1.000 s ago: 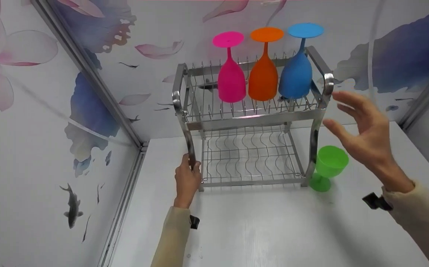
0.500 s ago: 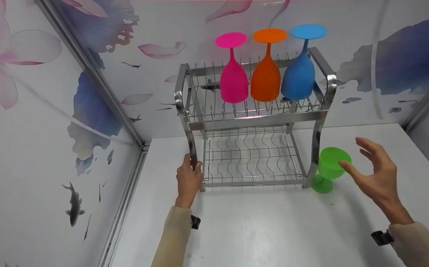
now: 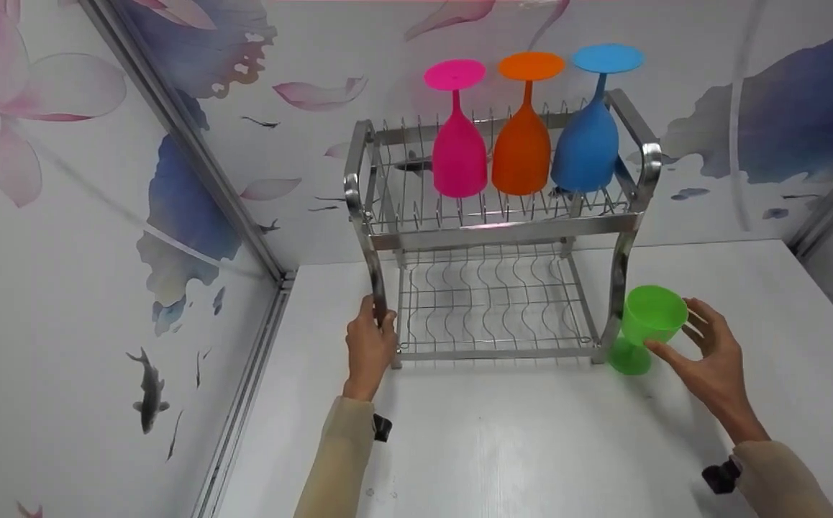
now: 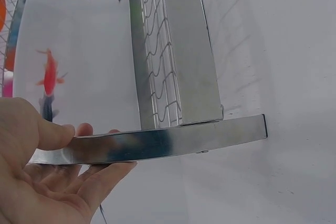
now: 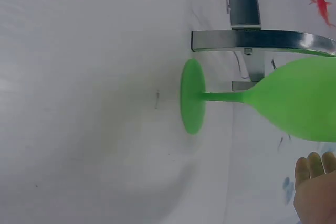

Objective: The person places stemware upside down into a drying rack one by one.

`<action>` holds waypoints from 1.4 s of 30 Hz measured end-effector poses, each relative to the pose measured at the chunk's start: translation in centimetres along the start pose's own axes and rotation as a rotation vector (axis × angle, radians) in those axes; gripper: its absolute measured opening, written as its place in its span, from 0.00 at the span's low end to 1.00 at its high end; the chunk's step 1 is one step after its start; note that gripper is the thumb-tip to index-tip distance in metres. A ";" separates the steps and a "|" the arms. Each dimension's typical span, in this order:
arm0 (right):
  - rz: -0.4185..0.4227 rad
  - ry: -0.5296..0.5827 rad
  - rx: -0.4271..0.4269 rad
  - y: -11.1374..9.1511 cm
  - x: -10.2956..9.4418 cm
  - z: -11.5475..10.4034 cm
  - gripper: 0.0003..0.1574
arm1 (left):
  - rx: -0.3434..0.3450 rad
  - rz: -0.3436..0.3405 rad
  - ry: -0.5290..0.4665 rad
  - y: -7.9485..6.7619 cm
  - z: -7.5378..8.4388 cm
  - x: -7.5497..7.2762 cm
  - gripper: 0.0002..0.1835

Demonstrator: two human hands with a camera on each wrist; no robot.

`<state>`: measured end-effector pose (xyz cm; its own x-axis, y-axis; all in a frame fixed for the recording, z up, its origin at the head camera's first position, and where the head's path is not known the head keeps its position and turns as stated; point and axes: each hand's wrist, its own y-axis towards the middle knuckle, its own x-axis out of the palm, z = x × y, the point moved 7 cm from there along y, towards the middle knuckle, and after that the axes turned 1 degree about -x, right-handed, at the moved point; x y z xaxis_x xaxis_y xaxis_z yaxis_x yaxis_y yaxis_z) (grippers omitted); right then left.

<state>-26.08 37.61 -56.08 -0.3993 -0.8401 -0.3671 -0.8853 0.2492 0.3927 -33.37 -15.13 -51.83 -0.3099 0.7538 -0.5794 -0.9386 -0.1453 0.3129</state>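
Observation:
My left hand (image 3: 371, 349) grips the left front leg of a metal two-tier dish rack (image 3: 503, 229). In the left wrist view, the thumb (image 4: 55, 134) lies on one side of the flat leg and the fingers on the other. A green plastic goblet (image 3: 654, 313) stands upright on the table beside the rack's right front leg. Around its bowl comes my right hand (image 3: 715, 367), thumb and fingers spread. In the right wrist view, a gap shows between those fingers (image 5: 316, 166) and the goblet's bowl (image 5: 299, 98); the thumb is out of sight there.
Upside down on the rack's upper tier stand a pink goblet (image 3: 460, 158), an orange goblet (image 3: 522, 158) and a blue goblet (image 3: 587, 155). The lower tier is a wavy wire grid (image 3: 488, 306). Printed wall panels (image 3: 64, 252) rise behind and left of the white table (image 3: 517, 446).
My right hand has come down from beside the rack's upper right corner to the green goblet's bowl. The left hand stays on the rack leg.

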 end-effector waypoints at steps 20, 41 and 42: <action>-0.169 0.092 0.096 -1.0 3.4 3.3 0.55 | 0.018 0.007 0.014 -0.2 0.0 0.0 0.12; -0.094 0.157 0.055 -0.9 1.7 -1.4 0.56 | -0.057 -0.029 -0.234 -1.4 -1.1 -0.4 0.28; -0.089 0.157 0.050 -0.9 1.5 -1.8 0.55 | -0.056 -0.034 -0.246 -1.5 -1.1 -0.5 0.28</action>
<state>-25.44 35.26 -55.46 -0.2805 -0.9238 -0.2606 -0.9277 0.1912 0.3207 -31.93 -15.97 -52.83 -0.2380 0.8910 -0.3865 -0.9571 -0.1473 0.2497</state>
